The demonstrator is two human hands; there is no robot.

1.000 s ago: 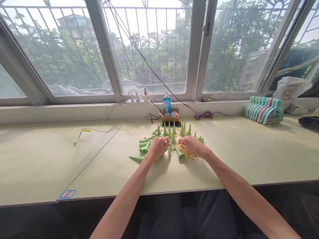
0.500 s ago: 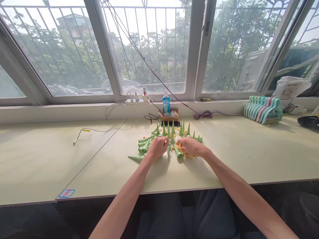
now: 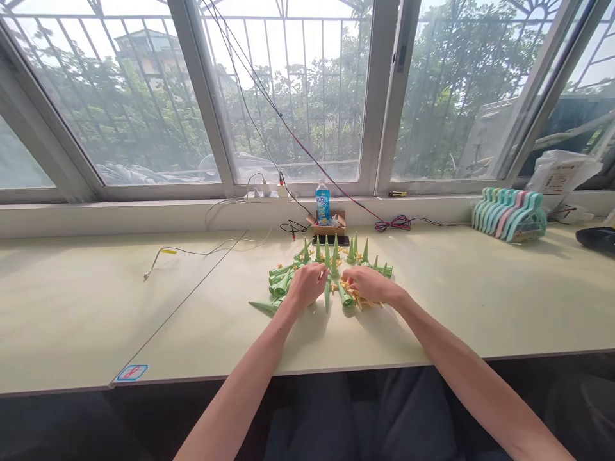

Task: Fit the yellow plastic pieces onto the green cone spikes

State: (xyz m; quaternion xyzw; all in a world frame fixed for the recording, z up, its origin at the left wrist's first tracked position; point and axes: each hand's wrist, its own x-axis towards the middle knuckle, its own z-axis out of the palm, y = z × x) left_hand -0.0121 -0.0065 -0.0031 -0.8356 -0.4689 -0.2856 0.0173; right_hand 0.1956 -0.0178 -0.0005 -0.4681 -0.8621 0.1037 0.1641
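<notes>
My left hand [image 3: 309, 283] is closed, its thumb and fingers pinched at a green pointed cone [image 3: 327, 296] whose tip points down toward me. My right hand [image 3: 368, 283] hovers low over a heap of small yellow pieces [image 3: 358, 298], fingers curled inward; whatever they pinch is too small to make out. A hollow green cone [image 3: 344, 296] lies between the hands, open end facing me. Behind them several green cones [image 3: 335, 262] stand upright, tips up. More green cones [image 3: 280, 285] lie on their sides left of my left hand.
A phone [image 3: 331, 240] lies behind the cones, before a small cardboard box [image 3: 340, 225] and a blue bottle [image 3: 323, 203]. Teal and pink hangers [image 3: 509, 214] stand at the right. Cables [image 3: 394, 223] run along the sill; a thin wire [image 3: 154, 264] lies left.
The whole view has shifted slightly to the right and down. Both hands keep nearly the same place over the cones and yellow pieces.
</notes>
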